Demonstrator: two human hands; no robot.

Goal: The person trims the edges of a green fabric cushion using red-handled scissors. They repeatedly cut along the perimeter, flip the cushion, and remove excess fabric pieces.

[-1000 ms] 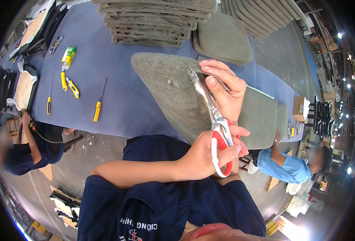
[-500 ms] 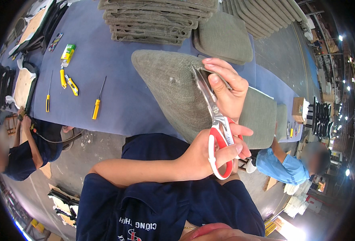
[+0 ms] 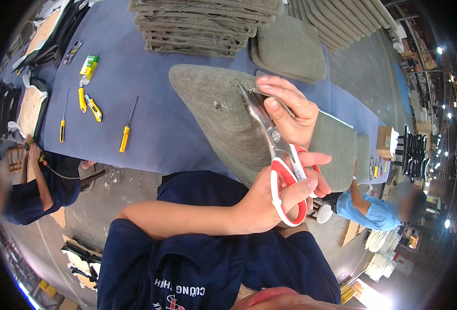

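Observation:
My left hand (image 3: 270, 199) is wrapped round the handles of a pair of scissors (image 3: 272, 135) with red and white loops. The blades lie along the upper right edge of a grey-green fabric-covered cushion (image 3: 223, 119), their tips at the cloth near its upper corner. With fingers and thumb, my right hand (image 3: 293, 111) pinches a flap of the cover's cloth right beside the blades. A small dark spot shows on the cushion's face. My left forearm crosses in front of my body, and most of my right forearm is hidden behind the left hand.
A blue-covered table (image 3: 156, 129) carries two yellow-handled screwdrivers (image 3: 124, 139), yellow cutters (image 3: 94, 110) and a green-yellow box (image 3: 88, 70). Stacked grey fabric pieces (image 3: 197, 31) stand at the back, with a grey cushion (image 3: 289, 49) beside them. People work at left and right.
The scissors have shifted slightly, their tips up and left along the cloth edge. My right hand keeps its pinch, moving a little left. The cushion has turned slightly.

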